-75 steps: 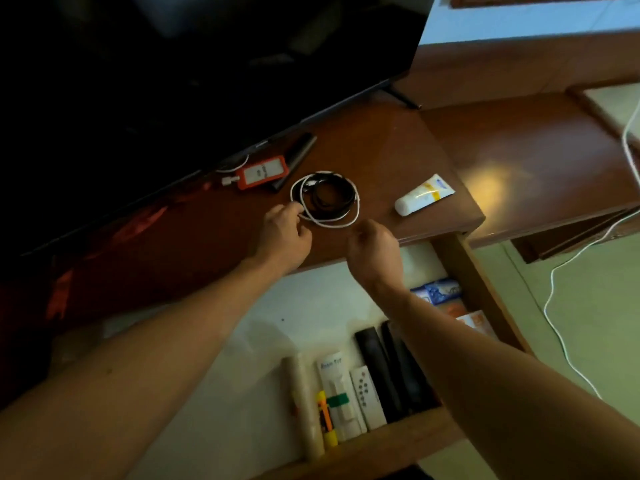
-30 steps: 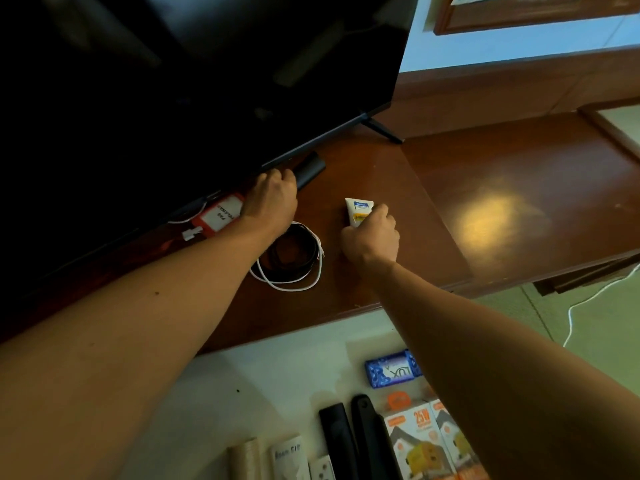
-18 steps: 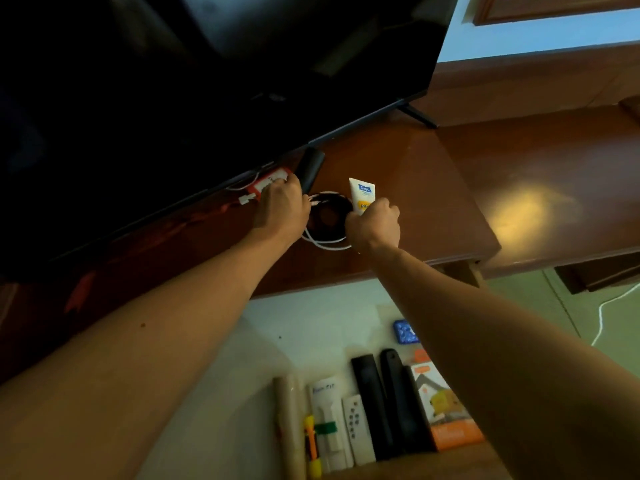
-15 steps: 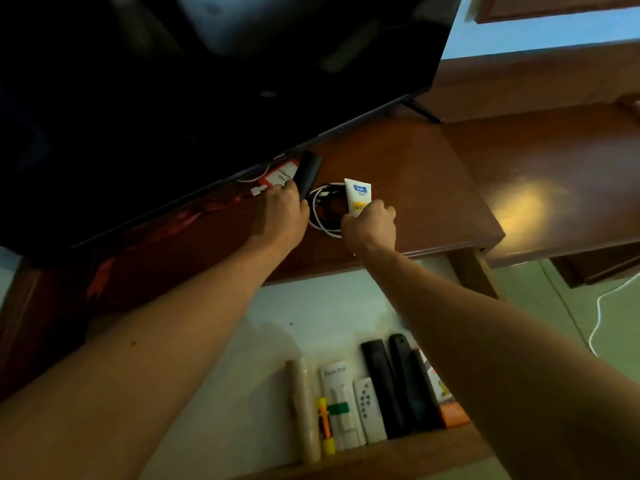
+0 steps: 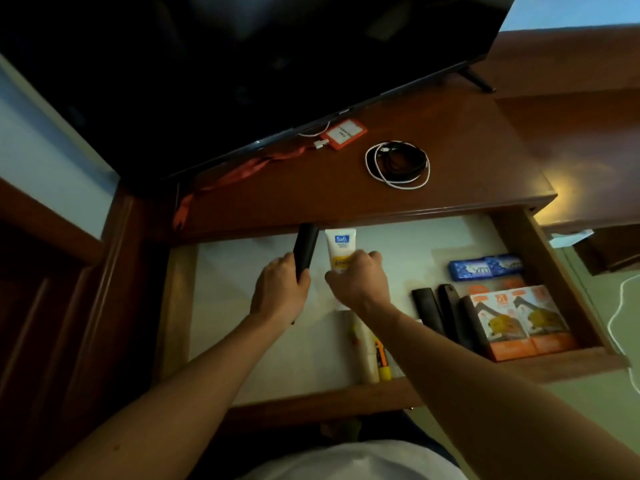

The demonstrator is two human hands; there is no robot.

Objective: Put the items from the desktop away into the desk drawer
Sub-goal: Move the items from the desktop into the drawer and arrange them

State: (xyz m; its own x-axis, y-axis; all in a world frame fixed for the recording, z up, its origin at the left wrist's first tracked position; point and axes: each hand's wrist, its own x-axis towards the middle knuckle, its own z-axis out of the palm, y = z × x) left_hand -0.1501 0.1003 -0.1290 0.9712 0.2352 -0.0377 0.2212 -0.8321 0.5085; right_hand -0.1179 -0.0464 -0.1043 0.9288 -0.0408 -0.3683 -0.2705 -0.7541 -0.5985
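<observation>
Now hands [image 5: 317, 289] over drawer [image 5: 568, 289], loaded.

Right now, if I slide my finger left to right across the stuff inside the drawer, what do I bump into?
Black remote in left hand → white-and-yellow tube in right hand → two black remotes → orange boxes.

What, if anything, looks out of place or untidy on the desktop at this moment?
Two things remain on the desktop: a loosely coiled cable, and an orange tag whose lanyard trails under the television toward the desk's left edge. Nothing looks spilled or damaged.
</observation>
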